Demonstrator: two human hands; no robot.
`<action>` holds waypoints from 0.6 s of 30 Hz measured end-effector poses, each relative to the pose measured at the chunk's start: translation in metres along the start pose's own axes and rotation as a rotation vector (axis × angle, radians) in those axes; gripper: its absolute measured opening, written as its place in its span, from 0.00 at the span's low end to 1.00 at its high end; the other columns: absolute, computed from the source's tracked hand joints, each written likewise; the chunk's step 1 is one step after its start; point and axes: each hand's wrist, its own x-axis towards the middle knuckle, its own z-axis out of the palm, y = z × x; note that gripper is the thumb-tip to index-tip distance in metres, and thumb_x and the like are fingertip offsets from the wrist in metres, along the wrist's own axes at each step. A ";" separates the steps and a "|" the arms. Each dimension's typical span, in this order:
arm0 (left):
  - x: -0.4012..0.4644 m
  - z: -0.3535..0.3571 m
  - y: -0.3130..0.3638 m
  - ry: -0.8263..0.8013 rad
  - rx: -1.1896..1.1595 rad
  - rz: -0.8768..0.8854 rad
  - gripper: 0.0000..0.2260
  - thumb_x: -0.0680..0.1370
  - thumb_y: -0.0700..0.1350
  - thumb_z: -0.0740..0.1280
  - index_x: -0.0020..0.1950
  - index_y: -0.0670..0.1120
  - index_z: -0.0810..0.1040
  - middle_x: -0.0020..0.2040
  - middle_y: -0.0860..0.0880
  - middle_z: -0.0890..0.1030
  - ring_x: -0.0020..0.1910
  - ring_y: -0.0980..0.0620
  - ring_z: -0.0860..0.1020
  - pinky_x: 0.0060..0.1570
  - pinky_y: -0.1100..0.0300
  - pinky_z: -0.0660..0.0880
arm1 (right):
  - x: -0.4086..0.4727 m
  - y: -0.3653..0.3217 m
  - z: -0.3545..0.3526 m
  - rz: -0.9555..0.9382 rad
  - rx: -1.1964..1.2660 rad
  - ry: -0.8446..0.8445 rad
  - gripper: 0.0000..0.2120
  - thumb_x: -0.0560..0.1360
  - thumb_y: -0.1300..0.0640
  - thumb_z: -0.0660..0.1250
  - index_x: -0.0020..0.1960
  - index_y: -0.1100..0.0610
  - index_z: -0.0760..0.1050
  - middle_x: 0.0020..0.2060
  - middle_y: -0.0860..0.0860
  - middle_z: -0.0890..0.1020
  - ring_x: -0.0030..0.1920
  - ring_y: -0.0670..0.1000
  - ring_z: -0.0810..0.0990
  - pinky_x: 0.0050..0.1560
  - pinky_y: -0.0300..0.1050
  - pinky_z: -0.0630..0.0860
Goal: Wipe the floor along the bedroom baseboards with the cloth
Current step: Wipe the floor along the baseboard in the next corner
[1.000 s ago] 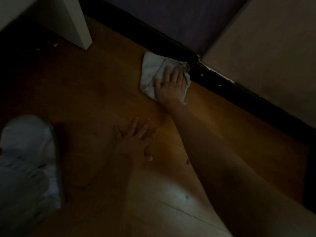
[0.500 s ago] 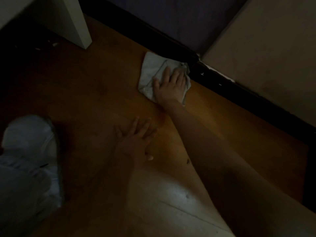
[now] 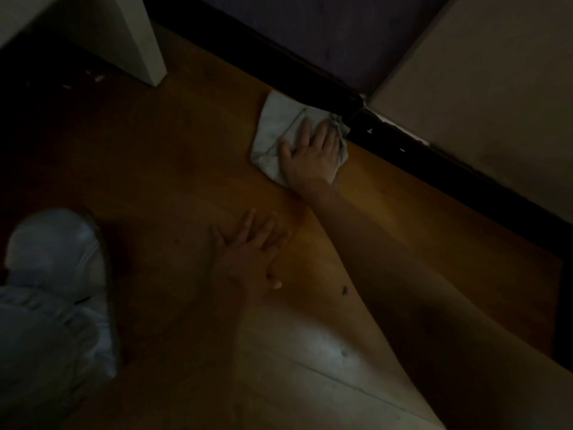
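On a dim bedroom's wooden floor (image 3: pixel 198 156), at the foot of a dark baseboard (image 3: pixel 313 72) where two walls meet, a person is kneeling and reaching the bare right arm out long from the near right toward the far corner. The right hand (image 3: pixel 311 155) is lying palm down with its fingers (image 3: pixel 305 127) stretched nearly straight and slightly spread, pressing flat on a pale grey cloth (image 3: pixel 274 125) rather than curling round it. The cloth is sitting crumpled on the boards, its far edge touching the baseboard just left of the corner joint, its left part lying bare beyond the hand. The left hand (image 3: pixel 248 259) is resting nearer the camera, well apart from the cloth, palm down on the floor with fingers extended and fanned toward the far side, holding nothing and propping the body. Its forearm is running back into shadow at the near edge. A white furniture panel (image 3: pixel 145 45) is standing on the floor at the far left, with a few pale specks of debris (image 3: pixel 99 78) lying in the darkness beside it. A knee in light trousers (image 3: pixel 52 274) is filling the near left. Beyond the baseboard, a purple wall (image 3: pixel 325 29) is meeting a beige wall (image 3: pixel 483 76) at the right, where white chips are showing along the dark trim. A small dark speck (image 3: pixel 344 291) is lying on the boards beside the right forearm.
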 end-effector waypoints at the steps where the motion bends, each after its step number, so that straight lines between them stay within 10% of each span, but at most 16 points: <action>1: -0.001 0.000 -0.001 0.002 -0.004 0.007 0.41 0.75 0.66 0.63 0.76 0.65 0.36 0.76 0.57 0.30 0.76 0.46 0.31 0.67 0.26 0.45 | -0.003 -0.002 0.003 0.007 0.001 -0.005 0.34 0.81 0.38 0.45 0.79 0.55 0.44 0.77 0.63 0.45 0.77 0.62 0.42 0.75 0.55 0.38; 18: 0.002 0.000 -0.004 -0.014 -0.020 0.027 0.41 0.75 0.66 0.62 0.76 0.64 0.35 0.76 0.56 0.29 0.75 0.45 0.29 0.66 0.26 0.45 | 0.012 0.000 0.003 -0.052 -0.048 0.047 0.34 0.80 0.38 0.47 0.79 0.56 0.47 0.76 0.65 0.50 0.77 0.62 0.46 0.75 0.56 0.40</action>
